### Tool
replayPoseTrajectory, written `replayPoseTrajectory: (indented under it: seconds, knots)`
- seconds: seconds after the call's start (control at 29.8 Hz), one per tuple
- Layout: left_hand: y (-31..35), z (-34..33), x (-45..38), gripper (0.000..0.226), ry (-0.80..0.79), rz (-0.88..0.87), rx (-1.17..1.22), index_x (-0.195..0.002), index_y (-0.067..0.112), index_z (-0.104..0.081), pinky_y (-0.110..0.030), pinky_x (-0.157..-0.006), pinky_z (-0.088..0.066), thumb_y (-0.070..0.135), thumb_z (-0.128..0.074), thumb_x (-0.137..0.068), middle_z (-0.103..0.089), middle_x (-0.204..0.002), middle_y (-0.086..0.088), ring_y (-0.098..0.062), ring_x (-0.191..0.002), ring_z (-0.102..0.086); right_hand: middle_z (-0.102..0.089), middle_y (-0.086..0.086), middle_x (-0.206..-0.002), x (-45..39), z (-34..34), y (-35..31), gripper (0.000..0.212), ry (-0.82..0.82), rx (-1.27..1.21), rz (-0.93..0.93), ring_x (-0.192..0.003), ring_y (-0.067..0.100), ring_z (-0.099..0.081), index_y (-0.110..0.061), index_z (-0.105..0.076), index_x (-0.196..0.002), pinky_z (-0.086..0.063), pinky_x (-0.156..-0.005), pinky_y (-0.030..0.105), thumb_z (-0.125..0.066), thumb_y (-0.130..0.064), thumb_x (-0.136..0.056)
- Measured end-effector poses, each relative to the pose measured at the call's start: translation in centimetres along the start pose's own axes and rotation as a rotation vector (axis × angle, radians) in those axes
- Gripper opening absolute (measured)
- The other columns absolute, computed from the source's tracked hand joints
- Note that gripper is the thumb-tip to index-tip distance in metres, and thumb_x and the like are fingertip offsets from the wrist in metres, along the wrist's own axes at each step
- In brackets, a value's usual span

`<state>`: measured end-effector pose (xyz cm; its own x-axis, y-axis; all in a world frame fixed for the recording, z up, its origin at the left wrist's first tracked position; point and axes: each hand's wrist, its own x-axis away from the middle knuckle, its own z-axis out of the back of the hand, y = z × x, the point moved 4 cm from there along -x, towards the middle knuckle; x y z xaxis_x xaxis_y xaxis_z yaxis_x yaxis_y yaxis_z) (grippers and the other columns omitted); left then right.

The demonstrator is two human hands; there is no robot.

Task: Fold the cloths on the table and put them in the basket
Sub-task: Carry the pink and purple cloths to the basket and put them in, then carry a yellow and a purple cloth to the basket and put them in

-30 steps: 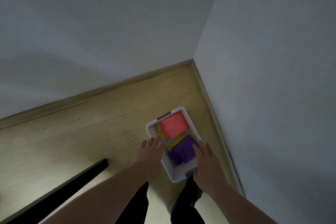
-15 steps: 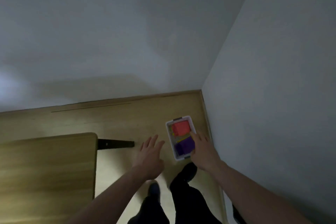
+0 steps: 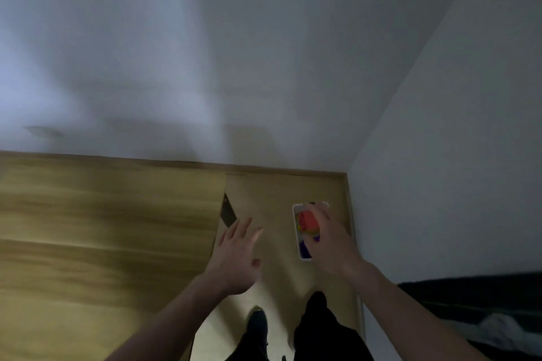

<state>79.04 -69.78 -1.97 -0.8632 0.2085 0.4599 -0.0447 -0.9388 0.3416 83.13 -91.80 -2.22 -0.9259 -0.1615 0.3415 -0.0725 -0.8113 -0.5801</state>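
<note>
Wood floor [image 3: 272, 193] (grey walls [image 3: 264, 53]), table [image 3: 102, 228] left

1 head view looks steeply down from standing height toward floor [image 3: 278, 190] corner.

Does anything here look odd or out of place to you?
Only one thing: the white basket holding the red cloth and purple cloth sits on the floor in the corner, not on the table. Both hands are open. Nothing looks spilled.
</note>
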Motion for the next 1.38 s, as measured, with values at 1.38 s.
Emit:
replayPoseTrajectory:
  seconds: [1.38]
  knots:
    - [-12.3, -28.6, 71.6, 0.068, 0.384, 0.776, 0.364, -0.145, 0.038, -0.047, -0.044, -0.114, -0.037, 0.039, -0.065, -0.080, -0.027, -0.164, 0.006, -0.027, -0.141, -0.042, -0.014, -0.004, -0.169, 53.4, -30.7, -19.1, 0.073, -0.527, 0.114, 0.652, -0.152, 0.019, -0.023, -0.034, -0.023, -0.159, -0.023, -0.120, 0.026, -0.060, -0.033, -0.096]
